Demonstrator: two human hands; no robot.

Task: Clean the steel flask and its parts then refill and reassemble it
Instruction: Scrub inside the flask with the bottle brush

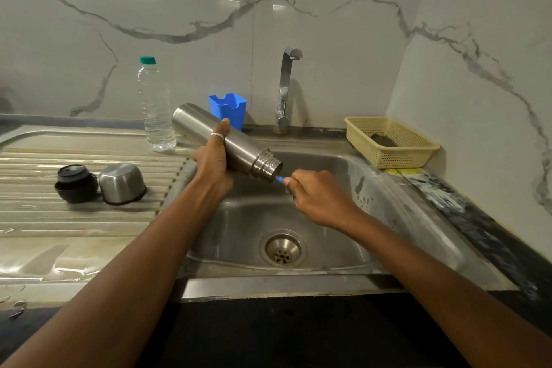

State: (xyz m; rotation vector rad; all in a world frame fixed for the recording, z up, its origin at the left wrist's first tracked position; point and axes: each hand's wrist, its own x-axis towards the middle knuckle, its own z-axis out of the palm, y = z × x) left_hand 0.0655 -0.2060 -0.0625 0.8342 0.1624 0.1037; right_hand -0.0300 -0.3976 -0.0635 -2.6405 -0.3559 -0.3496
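My left hand (213, 163) grips the steel flask (248, 148) around its middle and holds it tilted over the sink (397, 203), with its open threaded mouth pointing down to the right. My right hand (316, 196) grips a blue handle (279, 179) whose far end goes into the flask's mouth; the rest of that tool is hidden inside. On the ribbed draining board (74, 218) to the left lie the black stopper (76, 182) and the steel cup lid (122, 183), which rests upside down.
A clear water bottle (156, 107) with a green cap stands at the back of the draining board. A blue holder (228, 109) and the tap (286, 89) are by the wall. A beige basket (418, 155) holding a dark scrubber (383, 140) sits right of the sink.
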